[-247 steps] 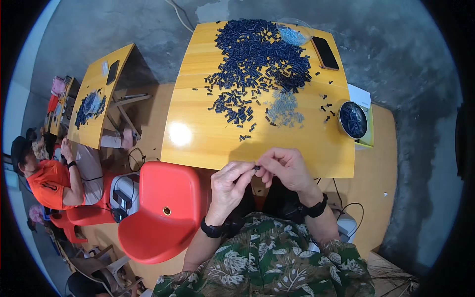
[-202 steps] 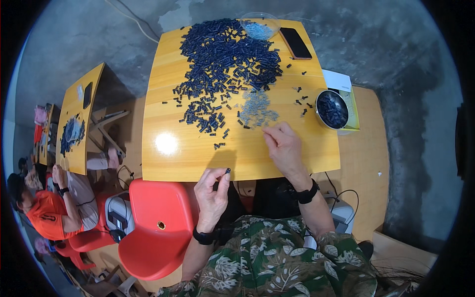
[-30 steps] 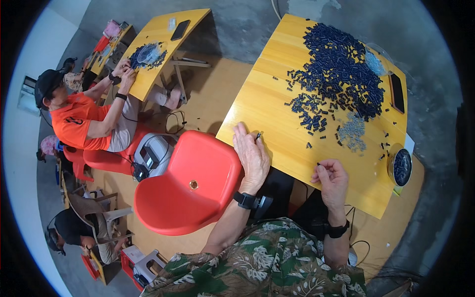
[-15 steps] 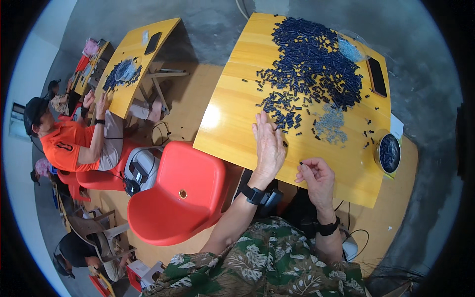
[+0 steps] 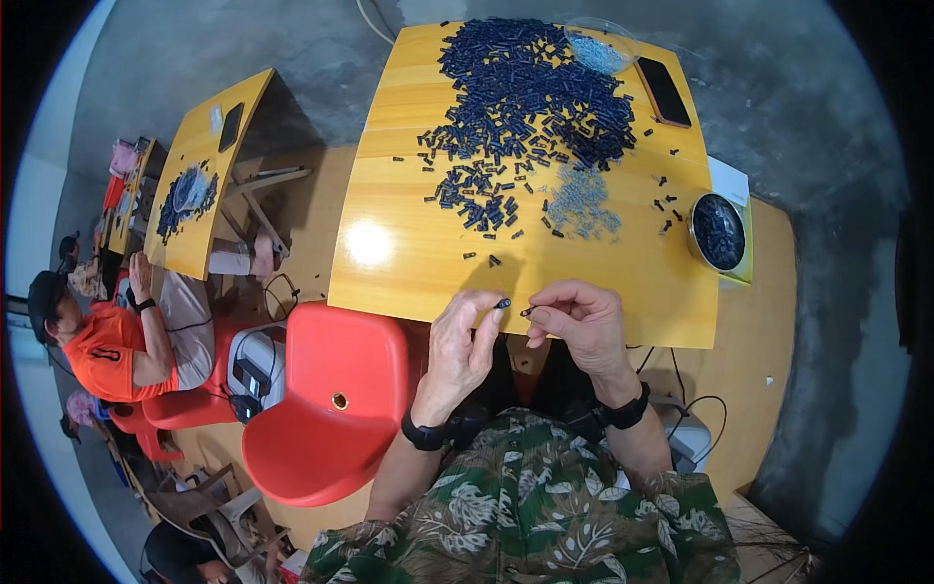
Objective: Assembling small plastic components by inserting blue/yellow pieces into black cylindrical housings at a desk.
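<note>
Wall (image 5: 302, 44) mottled grey, darker at right; floor (image 5: 759, 282) tan. Yellow bench (image 5: 409, 268) shows a bright reflection (image 5: 368, 241) toward its left edge. Red chair (image 5: 341, 365) near its near-left corner; second yellow bench (image 5: 195, 251) farther left.

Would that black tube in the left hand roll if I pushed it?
The black tube shows a roundish end, so it might roll. It's tiny beside the left hand, so probably light. The table looks shiny, so the tube may slide.

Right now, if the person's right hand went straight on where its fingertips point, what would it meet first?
Most likely the small black tube in the left hand's fingertips, just across a narrow gap from the right hand. One view leaves their heights unclear, so it might pass over or under.
</note>
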Motion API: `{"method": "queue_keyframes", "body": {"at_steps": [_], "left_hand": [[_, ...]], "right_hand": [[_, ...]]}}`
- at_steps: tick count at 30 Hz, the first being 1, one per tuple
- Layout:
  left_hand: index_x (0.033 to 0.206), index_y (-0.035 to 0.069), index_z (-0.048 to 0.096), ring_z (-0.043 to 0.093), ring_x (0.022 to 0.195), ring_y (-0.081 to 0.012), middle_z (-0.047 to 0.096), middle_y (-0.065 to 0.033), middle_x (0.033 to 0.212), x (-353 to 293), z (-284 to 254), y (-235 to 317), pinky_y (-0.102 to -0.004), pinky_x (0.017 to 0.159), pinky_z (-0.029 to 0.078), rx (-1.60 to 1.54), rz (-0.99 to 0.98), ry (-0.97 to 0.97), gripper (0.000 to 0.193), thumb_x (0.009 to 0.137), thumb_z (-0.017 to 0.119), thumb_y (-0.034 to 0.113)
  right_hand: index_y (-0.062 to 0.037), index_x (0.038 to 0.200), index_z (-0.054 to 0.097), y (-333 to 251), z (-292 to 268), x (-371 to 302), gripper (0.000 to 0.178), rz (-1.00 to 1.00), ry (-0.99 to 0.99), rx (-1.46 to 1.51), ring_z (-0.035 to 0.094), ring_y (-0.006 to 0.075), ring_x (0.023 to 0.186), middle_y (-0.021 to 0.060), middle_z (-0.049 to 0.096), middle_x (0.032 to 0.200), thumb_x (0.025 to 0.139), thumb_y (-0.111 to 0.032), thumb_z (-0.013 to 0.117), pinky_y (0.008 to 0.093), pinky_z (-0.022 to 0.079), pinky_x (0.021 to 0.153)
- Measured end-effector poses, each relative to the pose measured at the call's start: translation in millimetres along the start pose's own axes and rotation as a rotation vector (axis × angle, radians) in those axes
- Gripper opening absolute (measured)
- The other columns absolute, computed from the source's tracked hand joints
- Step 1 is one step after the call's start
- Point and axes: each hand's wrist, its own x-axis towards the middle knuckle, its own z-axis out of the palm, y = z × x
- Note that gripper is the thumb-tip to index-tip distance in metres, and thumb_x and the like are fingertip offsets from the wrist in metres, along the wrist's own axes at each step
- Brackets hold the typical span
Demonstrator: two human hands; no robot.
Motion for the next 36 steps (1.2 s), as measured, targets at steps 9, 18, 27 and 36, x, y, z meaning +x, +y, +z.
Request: {"method": "queue_keyframes", "body": {"at_steps": [9,18,27,36], "left_hand": [[0.099,0.0,0.06,0.067,0.082,-0.0285,0.067,-0.0152,0.092,-10.5,-2.2,11.9,-0.0349,0.074,0.052,0.029,0.06,-0.034,0.009,0.09,0.061,0.0],[0.097,0.001,0.06,0.063,0.077,-0.0317,0.064,-0.0148,0.086,-9.1,-3.9,17.2,-0.0378,0.07,0.051,0.046,0.11,-0.044,0.01,0.087,0.062,-0.002],[0.096,0.0,0.06,0.064,0.079,-0.031,0.065,-0.0148,0.086,-7.2,-6.4,16.7,-0.0371,0.071,0.052,0.071,0.126,-0.048,0.008,0.088,0.062,-0.001],[0.095,0.0,0.06,0.063,0.079,-0.0325,0.064,-0.0152,0.086,-4.5,-8.1,19.9,-0.0384,0.072,0.051,0.106,0.168,-0.064,0.01,0.086,0.063,-0.002]], "right_hand": [[0.0029,0.097,0.067,-7.3,6.7,-8.1,0.01,-0.086,-0.02,-0.071,0.068,0.0109,0.067,0.0071,0.069,0.079,0.088,-0.001,0.069,0.0225,0.057,0.061],[0.0019,0.096,0.068,-12.3,6.2,-8.1,0.009,-0.035,-0.065,-0.123,0.066,0.0091,0.066,0.0053,0.069,0.079,0.089,-0.002,0.069,0.0207,0.055,0.059],[0.0015,0.094,0.067,-22.6,4.6,-4.0,0.006,-0.058,-0.098,-0.182,0.064,0.0066,0.065,0.0023,0.067,0.075,0.09,-0.002,0.067,0.0192,0.052,0.057],[0.0016,0.094,0.067,-25.2,6.3,-4.8,0.005,-0.066,-0.129,-0.245,0.065,0.0069,0.066,0.0025,0.066,0.079,0.089,-0.001,0.067,0.0191,0.053,0.058]]}}
